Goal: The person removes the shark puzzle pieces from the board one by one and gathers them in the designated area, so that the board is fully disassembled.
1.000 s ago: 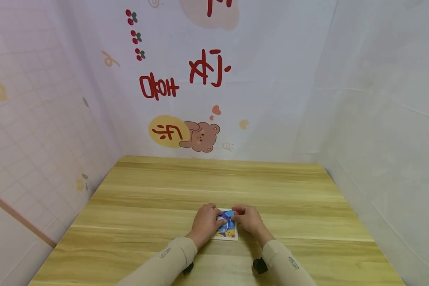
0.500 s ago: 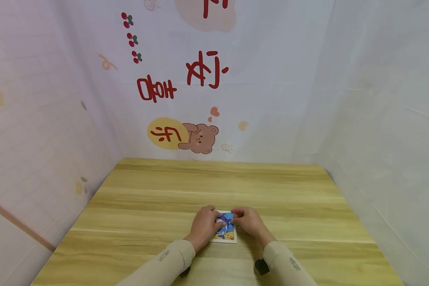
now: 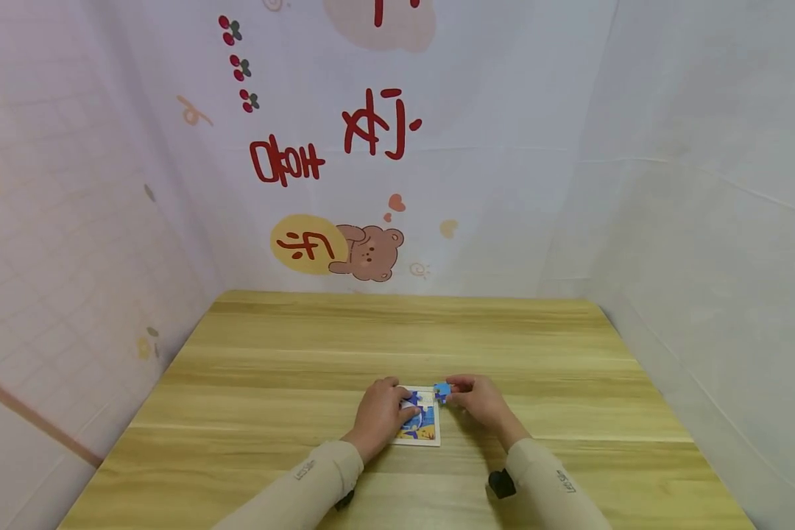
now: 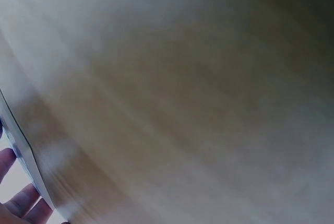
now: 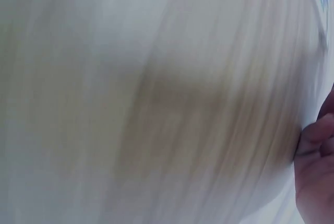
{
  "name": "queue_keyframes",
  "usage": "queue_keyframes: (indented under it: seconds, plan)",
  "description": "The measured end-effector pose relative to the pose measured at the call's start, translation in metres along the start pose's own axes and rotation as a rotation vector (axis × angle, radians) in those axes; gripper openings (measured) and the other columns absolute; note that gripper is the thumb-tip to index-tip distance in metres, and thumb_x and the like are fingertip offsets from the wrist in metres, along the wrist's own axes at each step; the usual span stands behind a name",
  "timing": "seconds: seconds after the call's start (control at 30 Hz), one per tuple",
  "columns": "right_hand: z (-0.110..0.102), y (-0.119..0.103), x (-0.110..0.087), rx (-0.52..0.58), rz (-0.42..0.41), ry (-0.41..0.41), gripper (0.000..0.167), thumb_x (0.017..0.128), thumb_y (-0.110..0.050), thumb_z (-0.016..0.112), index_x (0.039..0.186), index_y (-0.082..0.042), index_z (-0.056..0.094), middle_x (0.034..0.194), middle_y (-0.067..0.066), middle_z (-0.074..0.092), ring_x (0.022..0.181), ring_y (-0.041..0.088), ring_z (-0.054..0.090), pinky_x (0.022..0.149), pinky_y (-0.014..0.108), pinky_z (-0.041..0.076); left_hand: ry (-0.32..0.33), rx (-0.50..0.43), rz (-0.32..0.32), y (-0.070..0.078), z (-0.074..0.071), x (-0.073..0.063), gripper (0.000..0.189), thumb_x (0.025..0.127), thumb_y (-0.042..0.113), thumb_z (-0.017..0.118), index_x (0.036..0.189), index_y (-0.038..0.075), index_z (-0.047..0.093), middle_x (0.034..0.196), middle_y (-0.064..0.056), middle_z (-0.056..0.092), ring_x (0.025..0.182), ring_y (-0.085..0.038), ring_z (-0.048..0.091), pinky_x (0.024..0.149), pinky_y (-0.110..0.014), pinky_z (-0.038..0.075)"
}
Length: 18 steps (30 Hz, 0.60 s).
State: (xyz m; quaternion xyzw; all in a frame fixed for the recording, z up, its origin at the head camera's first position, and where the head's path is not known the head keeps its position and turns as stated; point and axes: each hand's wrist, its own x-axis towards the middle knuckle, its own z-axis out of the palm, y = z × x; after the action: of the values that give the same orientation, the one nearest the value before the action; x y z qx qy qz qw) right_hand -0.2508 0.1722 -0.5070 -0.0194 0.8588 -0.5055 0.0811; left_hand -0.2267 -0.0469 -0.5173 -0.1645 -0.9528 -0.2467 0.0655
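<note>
A small square jigsaw puzzle (image 3: 425, 417) with a white border and a blue-and-yellow picture lies on the table; a pale gap shows near its upper right corner. My left hand (image 3: 379, 421) rests over the puzzle's left side, thumb and a finger on its face, covering that part. In the left wrist view, fingers (image 4: 23, 200) touch the puzzle beside its edge. My right hand (image 3: 480, 403) pinches a blue puzzle piece (image 3: 442, 391) just off the upper right corner. The right wrist view shows part of that hand (image 5: 318, 156), not the piece.
The wooden table (image 3: 291, 353) extends around the hands. A printed white cloth wall (image 3: 503, 221) stands behind it, with side walls left and right. Dark wrist devices (image 3: 501, 483) hang beneath the sleeves.
My right hand has drawn a blue piece out of the puzzle's upper right and moved it slightly right, exposing a pale gap. My left hand has stayed on the puzzle.
</note>
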Motion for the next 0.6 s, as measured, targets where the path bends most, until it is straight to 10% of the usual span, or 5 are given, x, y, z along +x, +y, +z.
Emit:
queue_keyframes:
  seconds: [0.6]
  plan:
    - [-0.092,0.052,-0.020,0.033,0.073,-0.072,0.045,0.092,-0.016,0.071,0.131,0.002,0.061,0.122,0.012,0.065,0.089,0.019,0.056,0.070,0.032,0.050,0.023,0.026,0.030,0.004,-0.003,-0.003,0.031,0.085,0.036,0.078,0.099,0.009,0.078,0.103,-0.007,0.065,0.094,-0.025,0.060,0.088,-0.043,0.049]
